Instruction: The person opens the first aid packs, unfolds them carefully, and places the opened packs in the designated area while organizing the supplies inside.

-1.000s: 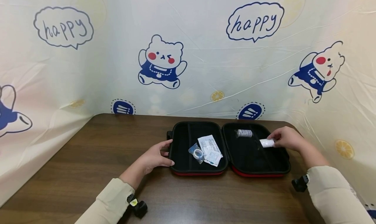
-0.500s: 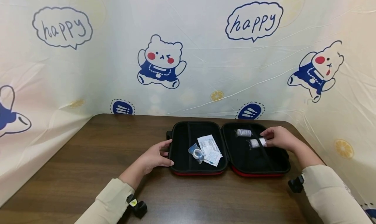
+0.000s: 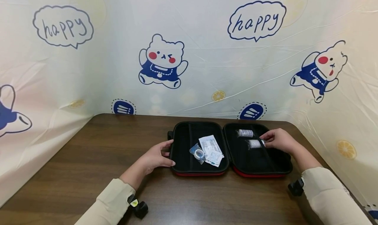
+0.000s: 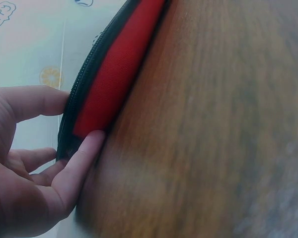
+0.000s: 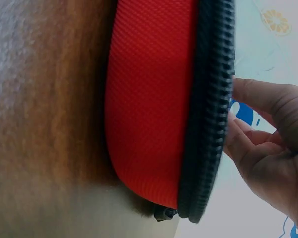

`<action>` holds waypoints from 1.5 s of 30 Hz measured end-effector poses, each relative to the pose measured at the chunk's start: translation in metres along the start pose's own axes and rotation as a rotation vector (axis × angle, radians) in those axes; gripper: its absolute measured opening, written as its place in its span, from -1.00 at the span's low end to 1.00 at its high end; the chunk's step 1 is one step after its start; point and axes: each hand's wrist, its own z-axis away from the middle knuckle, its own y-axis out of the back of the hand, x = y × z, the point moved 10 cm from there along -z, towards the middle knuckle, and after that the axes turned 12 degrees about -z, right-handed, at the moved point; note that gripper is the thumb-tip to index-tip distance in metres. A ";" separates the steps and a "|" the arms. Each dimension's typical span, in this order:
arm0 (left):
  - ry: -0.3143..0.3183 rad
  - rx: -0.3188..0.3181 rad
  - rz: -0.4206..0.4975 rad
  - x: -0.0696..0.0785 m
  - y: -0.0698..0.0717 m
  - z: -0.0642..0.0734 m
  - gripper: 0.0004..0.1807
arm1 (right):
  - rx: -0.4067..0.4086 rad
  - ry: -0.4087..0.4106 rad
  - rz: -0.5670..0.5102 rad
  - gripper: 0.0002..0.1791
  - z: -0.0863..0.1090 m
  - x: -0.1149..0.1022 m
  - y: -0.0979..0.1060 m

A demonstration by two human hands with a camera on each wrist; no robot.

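A black-lined case with a red shell (image 3: 200, 174) lies unfolded on the table. My left hand (image 3: 153, 157) holds its left side, thumb at the near corner; the left wrist view shows fingers around the zipped edge (image 4: 84, 84). Over the right half, my right hand (image 3: 279, 141) pinches the right end of a white wrapped bandage roll (image 3: 254, 144), partly under an elastic strap (image 3: 270, 159). Another wrapped roll (image 3: 245, 133) lies just behind it. In the right wrist view, the case wall (image 5: 154, 99) hides the right fingertips and the roll.
The left half holds white paper packets (image 3: 210, 145) and a bagged roll of tape (image 3: 199, 154). A black handle (image 3: 170, 135) sticks out at the left. Behind the wooden table (image 3: 88, 172) hangs a printed curtain (image 3: 200, 71).
My right hand has moved left with the white bandage roll, whose left end has passed under the strap. The left hand and the case have stayed put.
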 end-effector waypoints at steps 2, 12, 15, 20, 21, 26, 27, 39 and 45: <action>0.001 0.000 0.002 0.000 0.000 0.000 -0.02 | 0.009 0.006 -0.011 -0.72 0.000 0.000 0.000; -0.002 -0.007 0.010 0.000 0.000 0.001 -0.01 | -0.002 0.002 -0.128 -0.66 -0.003 -0.003 -0.009; -0.002 -0.008 0.009 0.001 0.000 0.001 -0.01 | -0.011 -0.015 -0.157 -0.65 -0.004 -0.001 -0.012; 0.000 -0.009 0.007 0.001 0.000 0.001 -0.01 | -0.026 -0.026 -0.180 -0.63 -0.002 0.000 -0.014; 0.000 -0.008 0.008 0.001 0.000 0.001 -0.01 | -0.026 -0.024 -0.181 -0.63 -0.001 0.000 -0.014; 0.001 -0.009 0.016 0.001 0.000 0.001 -0.01 | -0.016 -0.003 -0.146 -0.65 0.003 -0.006 -0.009; 0.001 -0.009 0.015 0.001 0.000 0.001 -0.01 | -0.006 0.007 -0.129 -0.66 0.003 -0.008 -0.007; 0.003 -0.008 0.008 0.001 0.000 0.002 -0.01 | 0.049 0.081 -0.062 -0.66 0.007 -0.042 0.003; 0.005 -0.008 0.013 0.001 0.000 0.001 -0.02 | 0.085 0.149 -0.032 -0.68 0.009 -0.063 -0.001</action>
